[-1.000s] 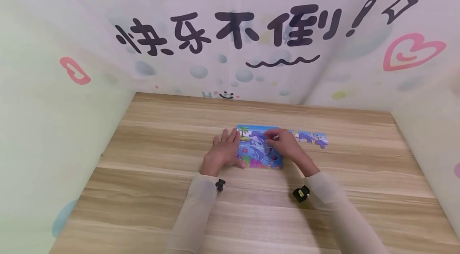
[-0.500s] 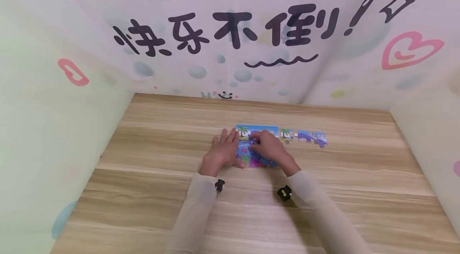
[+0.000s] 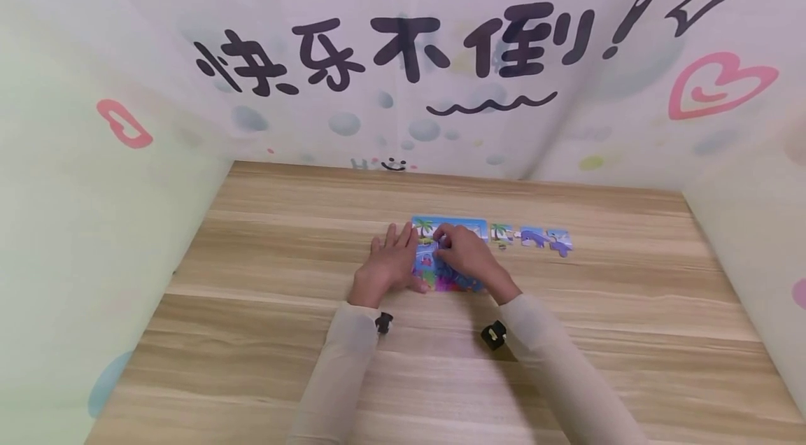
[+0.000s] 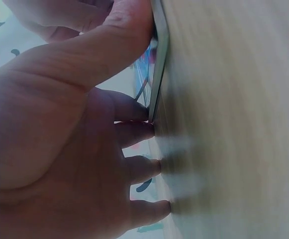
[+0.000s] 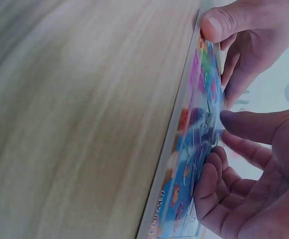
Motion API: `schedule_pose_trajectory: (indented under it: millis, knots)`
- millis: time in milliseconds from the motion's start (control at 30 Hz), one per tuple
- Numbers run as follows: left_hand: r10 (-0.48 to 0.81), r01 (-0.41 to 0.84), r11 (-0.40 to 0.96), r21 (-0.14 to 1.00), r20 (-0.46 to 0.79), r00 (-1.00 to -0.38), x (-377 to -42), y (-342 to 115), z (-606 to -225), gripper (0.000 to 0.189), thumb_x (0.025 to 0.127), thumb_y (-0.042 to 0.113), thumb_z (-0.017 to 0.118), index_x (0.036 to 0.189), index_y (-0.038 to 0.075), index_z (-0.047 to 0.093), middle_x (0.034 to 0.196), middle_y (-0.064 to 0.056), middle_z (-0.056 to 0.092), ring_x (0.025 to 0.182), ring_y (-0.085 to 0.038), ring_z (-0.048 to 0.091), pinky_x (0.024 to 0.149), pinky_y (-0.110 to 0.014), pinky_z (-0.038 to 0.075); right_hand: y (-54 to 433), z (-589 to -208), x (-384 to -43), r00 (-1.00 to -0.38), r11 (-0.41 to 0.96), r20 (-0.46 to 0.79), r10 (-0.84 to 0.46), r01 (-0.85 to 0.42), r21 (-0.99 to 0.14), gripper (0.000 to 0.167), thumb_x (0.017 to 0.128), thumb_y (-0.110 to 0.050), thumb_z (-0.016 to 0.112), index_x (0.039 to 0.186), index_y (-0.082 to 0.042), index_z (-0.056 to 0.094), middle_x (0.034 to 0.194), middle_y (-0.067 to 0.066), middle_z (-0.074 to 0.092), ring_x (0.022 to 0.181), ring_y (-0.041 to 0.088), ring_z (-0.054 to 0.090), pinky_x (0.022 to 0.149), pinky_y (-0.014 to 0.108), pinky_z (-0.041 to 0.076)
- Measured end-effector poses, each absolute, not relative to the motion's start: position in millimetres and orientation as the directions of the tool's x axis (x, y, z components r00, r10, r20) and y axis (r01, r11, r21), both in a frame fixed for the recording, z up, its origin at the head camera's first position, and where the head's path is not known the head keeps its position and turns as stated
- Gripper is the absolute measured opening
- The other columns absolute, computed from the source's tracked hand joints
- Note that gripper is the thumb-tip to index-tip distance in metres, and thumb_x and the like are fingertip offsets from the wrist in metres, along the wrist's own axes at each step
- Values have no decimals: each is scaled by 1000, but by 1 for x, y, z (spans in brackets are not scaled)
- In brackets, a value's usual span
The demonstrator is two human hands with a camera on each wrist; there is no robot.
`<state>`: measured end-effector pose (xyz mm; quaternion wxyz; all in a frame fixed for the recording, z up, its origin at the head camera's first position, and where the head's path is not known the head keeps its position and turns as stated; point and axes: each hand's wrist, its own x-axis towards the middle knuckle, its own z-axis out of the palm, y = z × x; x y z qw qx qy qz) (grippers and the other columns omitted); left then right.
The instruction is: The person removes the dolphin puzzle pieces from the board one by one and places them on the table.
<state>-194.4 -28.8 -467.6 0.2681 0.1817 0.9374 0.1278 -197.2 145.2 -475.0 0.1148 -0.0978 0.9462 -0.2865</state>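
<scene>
A blue jigsaw puzzle board (image 3: pixel 450 219) with a sea picture lies flat on the table. My left hand (image 3: pixel 389 266) rests along its left side with fingers spread. In the left wrist view, the thumb (image 4: pixel 129 25) lies on the board's edge and the other fingertips touch the tabletop. Over the middle of the board, my right hand (image 3: pixel 467 251) pinches a puzzle piece (image 5: pixel 216 135) between thumb and index finger, close to the surface. Its remaining fingers curl against the board. In the head view this hand covers the piece and much of the picture.
To the right of the board lie loose puzzle pieces in a row: one with a palm tree (image 3: pixel 501 233), one with a dolphin (image 3: pixel 532 236) and another purple-blue one (image 3: pixel 559 241). A printed cloth wall (image 3: pixel 302 130) stands behind the wooden table (image 3: pixel 283 221).
My right hand has moved left from the board's right part to its middle, uncovering the palm tree piece beside the board. Since half a second ago it has barely shifted. My left hand stays in place.
</scene>
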Motion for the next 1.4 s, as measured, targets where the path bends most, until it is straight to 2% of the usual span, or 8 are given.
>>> schedule_pose_trajectory:
  millis: [233, 533, 667, 933, 1033, 1167, 1400]
  knots:
    - [406, 267, 902, 339, -458, -791, -196, -29, -471, 114, 81, 50, 76, 160, 9, 6, 167, -8, -6, 153, -33, -10, 122, -60, 3, 145, -477, -197, -960, 810, -152, -237, -109, -577, 21, 92, -14, 68, 112, -7, 65, 93, 11, 69, 78, 22, 60, 73, 38, 54]
    - [410, 268, 899, 347, -448, -794, -196, -29, -470, 116, 80, 49, 77, 160, 8, 3, 167, -9, -5, 153, -34, -10, 122, -60, 4, 148, -477, -197, -963, 771, -149, -225, -83, -632, 16, 94, -12, 66, 110, -8, 64, 95, 13, 71, 80, 24, 63, 75, 40, 54]
    - [409, 265, 899, 350, -449, -795, -196, -29, -469, 116, 80, 49, 77, 160, 8, 3, 167, -9, -5, 153, -33, -9, 122, -60, 4, 148, -476, -197, -966, 762, -164, -202, -50, -645, 17, 95, -9, 64, 111, -8, 67, 94, 12, 70, 80, 22, 61, 75, 38, 53]
    - [407, 262, 899, 351, -449, -796, -197, -28, -470, 117, 80, 49, 78, 160, 8, 3, 168, -9, -5, 153, -33, -9, 122, -60, 3, 147, -479, -199, -967, 743, -193, -166, 6, -669, 25, 97, -8, 60, 119, -8, 72, 76, 5, 61, 60, 13, 43, 58, 25, 37]
    - [406, 257, 898, 356, -450, -796, -197, -28, -469, 117, 79, 48, 78, 160, 8, 3, 168, -9, -4, 153, -34, -9, 121, -60, 4, 147, -480, -199, -966, 737, -192, -176, 0, -675, 27, 97, -7, 59, 121, -7, 72, 81, 8, 67, 56, 12, 38, 57, 25, 35]
    - [407, 250, 896, 368, -449, -796, -196, -28, -469, 118, 79, 47, 79, 160, 8, 3, 168, -9, -4, 153, -34, -9, 121, -60, 4, 148, -481, -200, -965, 738, -185, -188, -14, -675, 28, 98, -6, 57, 122, -6, 71, 98, 11, 73, 57, 13, 40, 61, 26, 38]
    - [420, 263, 891, 371, -448, -789, -196, -30, -469, 117, 80, 49, 78, 160, 7, 3, 168, -9, -4, 153, -34, -9, 121, -60, 3, 147, -481, -201, -964, 744, -187, -190, -17, -668, 27, 98, -7, 57, 121, -7, 71, 99, 11, 73, 66, 15, 48, 64, 27, 40]
